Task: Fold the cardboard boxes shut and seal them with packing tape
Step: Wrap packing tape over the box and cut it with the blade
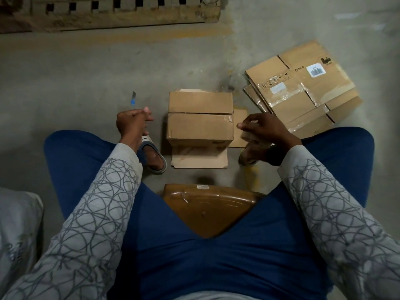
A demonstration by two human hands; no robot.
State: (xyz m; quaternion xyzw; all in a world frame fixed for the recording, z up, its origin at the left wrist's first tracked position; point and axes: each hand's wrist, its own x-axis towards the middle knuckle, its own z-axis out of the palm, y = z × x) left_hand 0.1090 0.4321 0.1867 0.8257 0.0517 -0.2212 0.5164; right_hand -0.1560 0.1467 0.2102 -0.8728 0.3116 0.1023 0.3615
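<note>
My left hand gripping a blue cutter, my right hand curled round a tape roll, folded cardboard box between them

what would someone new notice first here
The cardboard box sits mid-floor, its top flaps folded shut. The left hand beside it grips a blue cutter; the right hand holds a pale blurred object. Flattened boxes lie stacked at the upper right.
</note>
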